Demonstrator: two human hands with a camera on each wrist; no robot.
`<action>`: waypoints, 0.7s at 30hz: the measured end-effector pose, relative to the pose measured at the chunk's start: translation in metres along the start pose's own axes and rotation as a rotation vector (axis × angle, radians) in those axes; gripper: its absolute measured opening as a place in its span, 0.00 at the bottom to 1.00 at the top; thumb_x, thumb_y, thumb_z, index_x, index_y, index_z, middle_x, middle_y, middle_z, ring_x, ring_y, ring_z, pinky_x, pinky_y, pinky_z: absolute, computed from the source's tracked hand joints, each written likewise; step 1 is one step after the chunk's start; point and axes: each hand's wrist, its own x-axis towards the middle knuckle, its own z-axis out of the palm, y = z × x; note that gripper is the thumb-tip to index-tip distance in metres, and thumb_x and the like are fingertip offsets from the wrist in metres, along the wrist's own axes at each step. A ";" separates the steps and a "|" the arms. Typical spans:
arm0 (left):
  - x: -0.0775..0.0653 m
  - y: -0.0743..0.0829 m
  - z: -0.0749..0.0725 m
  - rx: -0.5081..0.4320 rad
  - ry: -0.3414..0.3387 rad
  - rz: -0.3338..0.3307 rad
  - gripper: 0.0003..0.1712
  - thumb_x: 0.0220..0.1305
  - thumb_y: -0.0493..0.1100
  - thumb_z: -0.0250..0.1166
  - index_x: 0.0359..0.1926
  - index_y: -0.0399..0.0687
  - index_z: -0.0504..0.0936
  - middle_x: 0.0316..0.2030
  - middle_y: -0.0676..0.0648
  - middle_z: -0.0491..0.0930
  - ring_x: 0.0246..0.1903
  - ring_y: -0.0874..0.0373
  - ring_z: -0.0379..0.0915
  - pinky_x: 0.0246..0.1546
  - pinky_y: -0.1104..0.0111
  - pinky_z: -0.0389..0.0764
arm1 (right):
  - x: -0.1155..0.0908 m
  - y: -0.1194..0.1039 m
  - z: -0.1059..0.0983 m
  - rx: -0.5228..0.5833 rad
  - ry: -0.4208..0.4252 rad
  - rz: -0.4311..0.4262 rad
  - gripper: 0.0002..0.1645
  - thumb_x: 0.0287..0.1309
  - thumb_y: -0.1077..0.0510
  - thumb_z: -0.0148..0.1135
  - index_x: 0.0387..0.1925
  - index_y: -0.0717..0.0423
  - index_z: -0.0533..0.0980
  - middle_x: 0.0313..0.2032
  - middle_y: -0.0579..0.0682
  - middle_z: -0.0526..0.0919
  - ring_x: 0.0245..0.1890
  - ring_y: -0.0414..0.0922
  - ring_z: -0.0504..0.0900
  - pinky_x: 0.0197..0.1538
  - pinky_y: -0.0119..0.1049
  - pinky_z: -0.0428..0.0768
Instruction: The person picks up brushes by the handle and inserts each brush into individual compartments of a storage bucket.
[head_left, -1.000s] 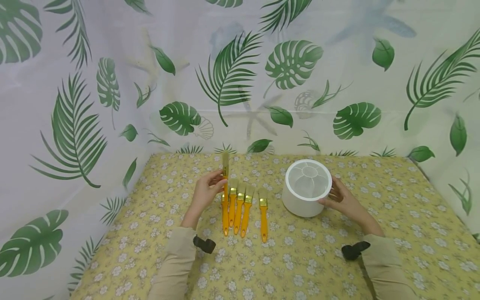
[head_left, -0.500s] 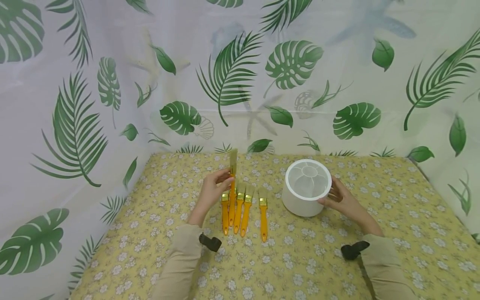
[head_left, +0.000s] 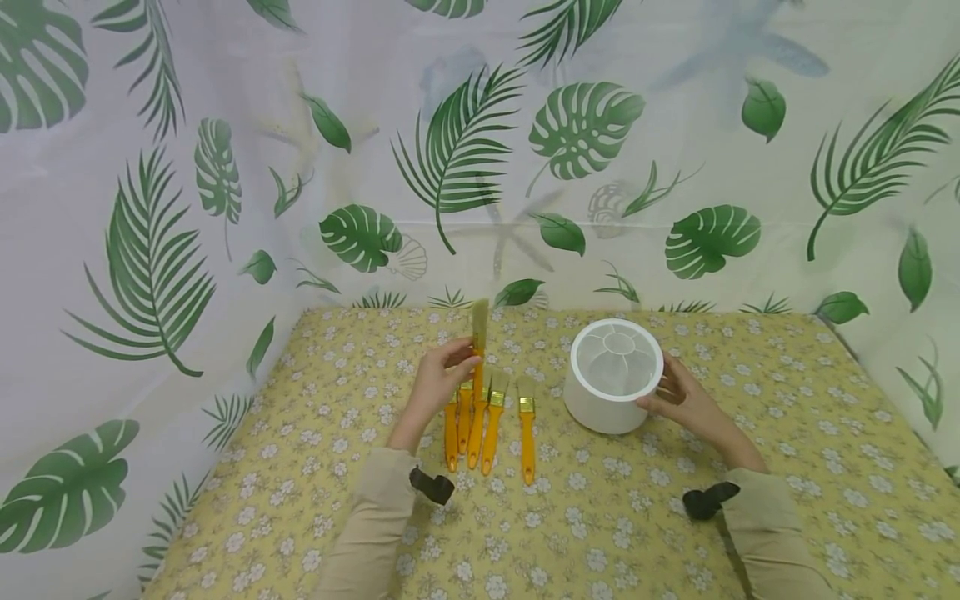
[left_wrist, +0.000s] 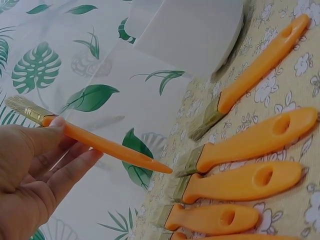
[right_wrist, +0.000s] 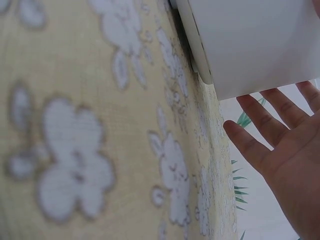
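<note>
My left hand (head_left: pixel 437 385) pinches a paintbrush (left_wrist: pixel 107 146) between thumb and fingers. That brush stands nearly upright, its pale bristles up and its orange handle pointing down. Just below lie several like paintbrushes (head_left: pixel 491 429) side by side, bristles away from me. A single paintbrush (head_left: pixel 528 446) lies a little apart to their right. Farther right stands a round white organizer (head_left: pixel 596 410), its top divided into petal-like compartments around a central ring. My right hand (head_left: pixel 693 408) rests against the organizer's right side. In the right wrist view its fingers (right_wrist: pixel 267 124) look straight, some tips touching the white wall.
A yellow flowered cloth (head_left: pixel 600 533) covers the table. White sheeting (head_left: pixel 480 267) with green leaf prints hangs behind and at both sides. Black wrist cameras (head_left: pixel 432 485) are strapped over the beige sleeves (head_left: pixel 375 525).
My left hand has moved right over the lying brushes, carrying its upright paintbrush towards the organizer. The right hand and the organizer have stayed in place.
</note>
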 end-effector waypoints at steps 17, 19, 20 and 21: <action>0.005 0.003 0.013 -0.030 -0.042 0.047 0.25 0.64 0.39 0.59 0.61 0.37 0.70 0.50 0.36 0.77 0.49 0.45 0.76 0.42 0.68 0.81 | 0.001 0.002 -0.002 -0.005 -0.001 -0.009 0.51 0.60 0.60 0.59 0.73 0.41 0.37 0.68 0.66 0.50 0.65 0.68 0.54 0.58 0.64 0.65; 0.004 0.009 0.014 -0.042 -0.048 0.040 0.24 0.64 0.37 0.58 0.61 0.36 0.69 0.50 0.34 0.76 0.50 0.44 0.75 0.43 0.67 0.81 | 0.001 0.003 -0.002 -0.007 -0.001 -0.006 0.51 0.60 0.60 0.59 0.72 0.40 0.37 0.68 0.66 0.50 0.65 0.68 0.54 0.58 0.64 0.65; 0.003 0.013 0.015 -0.047 -0.052 0.039 0.24 0.64 0.36 0.58 0.61 0.35 0.69 0.50 0.33 0.76 0.50 0.42 0.75 0.43 0.66 0.81 | 0.001 0.003 -0.003 -0.004 -0.003 -0.005 0.51 0.60 0.60 0.59 0.72 0.40 0.38 0.68 0.65 0.50 0.65 0.67 0.54 0.58 0.64 0.65; 0.002 0.017 0.015 -0.051 -0.056 0.040 0.24 0.64 0.35 0.57 0.61 0.33 0.68 0.51 0.32 0.75 0.50 0.41 0.75 0.43 0.65 0.81 | 0.001 0.004 -0.003 -0.004 -0.003 -0.006 0.51 0.60 0.60 0.59 0.72 0.39 0.38 0.68 0.65 0.49 0.65 0.67 0.54 0.59 0.64 0.65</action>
